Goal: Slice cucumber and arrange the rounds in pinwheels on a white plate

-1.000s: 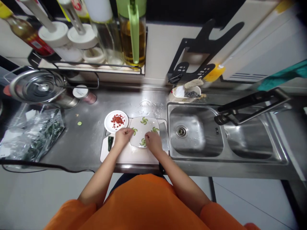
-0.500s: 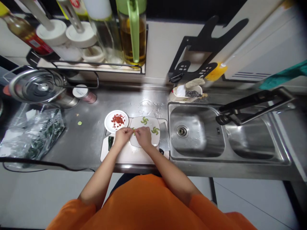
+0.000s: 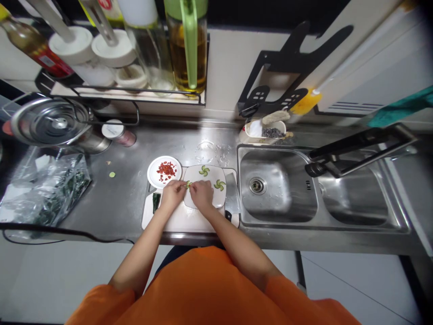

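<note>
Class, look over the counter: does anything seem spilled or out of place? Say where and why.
A small green slice lies on the steel counter, stray from the squarish plate. Also, clear droplets, probably splashed water, dot the steel behind that plate.

Cool, moderate light fell on my white plate (image 3: 216, 175), leaving it pale and evenly lit; I could not tell where the lamp was. Just beyond the plate, the steel counter (image 3: 206, 153) threw back whitish glare, and to its right the sink (image 3: 244, 185) shone in soft patches. Beyond it to the left, the oil bottle (image 3: 182, 58) leaned, stretched by the wide lens, while far to its right the teal cloth (image 3: 401, 107) was smeared. Over it, my left hand (image 3: 171, 196) and right hand (image 3: 203, 196) looked soft, their fingertips hard to read.
</note>
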`<state>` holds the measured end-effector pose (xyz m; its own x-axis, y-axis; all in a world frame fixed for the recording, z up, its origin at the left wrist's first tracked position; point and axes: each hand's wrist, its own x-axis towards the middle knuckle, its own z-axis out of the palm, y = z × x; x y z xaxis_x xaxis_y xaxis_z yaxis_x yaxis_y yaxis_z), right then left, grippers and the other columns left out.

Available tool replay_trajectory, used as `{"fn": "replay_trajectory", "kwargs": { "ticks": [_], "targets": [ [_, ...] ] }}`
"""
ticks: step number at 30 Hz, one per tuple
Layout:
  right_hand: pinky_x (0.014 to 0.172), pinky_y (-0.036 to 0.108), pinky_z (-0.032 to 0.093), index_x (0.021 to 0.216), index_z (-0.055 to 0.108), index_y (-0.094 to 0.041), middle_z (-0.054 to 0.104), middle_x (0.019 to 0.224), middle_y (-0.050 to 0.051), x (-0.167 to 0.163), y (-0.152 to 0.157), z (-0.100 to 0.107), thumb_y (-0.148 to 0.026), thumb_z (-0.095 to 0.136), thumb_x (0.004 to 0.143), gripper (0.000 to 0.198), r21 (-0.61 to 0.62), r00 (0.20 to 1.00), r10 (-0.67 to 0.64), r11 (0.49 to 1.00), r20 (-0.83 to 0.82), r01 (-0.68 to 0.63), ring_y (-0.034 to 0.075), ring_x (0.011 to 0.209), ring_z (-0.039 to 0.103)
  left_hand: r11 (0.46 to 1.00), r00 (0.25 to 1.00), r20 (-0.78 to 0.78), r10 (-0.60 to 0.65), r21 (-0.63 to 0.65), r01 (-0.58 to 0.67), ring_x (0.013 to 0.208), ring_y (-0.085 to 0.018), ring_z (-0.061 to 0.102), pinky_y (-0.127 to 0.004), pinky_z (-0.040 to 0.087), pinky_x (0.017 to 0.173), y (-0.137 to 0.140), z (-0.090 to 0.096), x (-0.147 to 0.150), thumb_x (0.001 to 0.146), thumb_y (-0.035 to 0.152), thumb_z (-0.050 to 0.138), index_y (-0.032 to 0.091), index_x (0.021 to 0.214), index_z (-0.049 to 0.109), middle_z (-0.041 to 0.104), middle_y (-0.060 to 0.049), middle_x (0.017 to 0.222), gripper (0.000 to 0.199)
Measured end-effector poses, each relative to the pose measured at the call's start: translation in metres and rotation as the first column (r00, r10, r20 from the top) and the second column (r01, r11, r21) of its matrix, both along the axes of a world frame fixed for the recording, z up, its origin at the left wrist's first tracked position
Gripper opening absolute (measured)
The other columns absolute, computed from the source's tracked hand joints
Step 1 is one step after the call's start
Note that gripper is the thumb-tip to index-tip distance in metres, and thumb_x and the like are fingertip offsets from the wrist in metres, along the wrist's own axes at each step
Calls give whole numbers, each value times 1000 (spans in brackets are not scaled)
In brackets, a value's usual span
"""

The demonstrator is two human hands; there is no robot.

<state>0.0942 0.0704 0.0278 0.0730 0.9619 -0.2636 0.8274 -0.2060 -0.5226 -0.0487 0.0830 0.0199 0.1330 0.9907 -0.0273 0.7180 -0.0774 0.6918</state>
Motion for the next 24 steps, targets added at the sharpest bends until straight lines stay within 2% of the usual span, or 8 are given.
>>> {"fn": "replay_trajectory", "kwargs": {
  "ticks": [9,24],
  "targets": [
    [65,29,27,87,66,-24,62,92,5,-4,2,3,-30,46,89,21,-49,999,27,998,23,-26,22,96,42,995,996,-3,-94,39,94,81,-16,60,-28,49,77,2,-4,-1,78,17,54,21,89,70,66,-4,83,19],
    [66,30,28,88,66,-24,62,94,6,-5,3,2,-31,47,89,20,-49,998,39,998,57,-36,23,97,42,995,995,11,-101,4,101,79,-16,59,-29,49,76,3,-7,-1,76,17,52,22,87,71,65,-4,82,22]
  ]
}}
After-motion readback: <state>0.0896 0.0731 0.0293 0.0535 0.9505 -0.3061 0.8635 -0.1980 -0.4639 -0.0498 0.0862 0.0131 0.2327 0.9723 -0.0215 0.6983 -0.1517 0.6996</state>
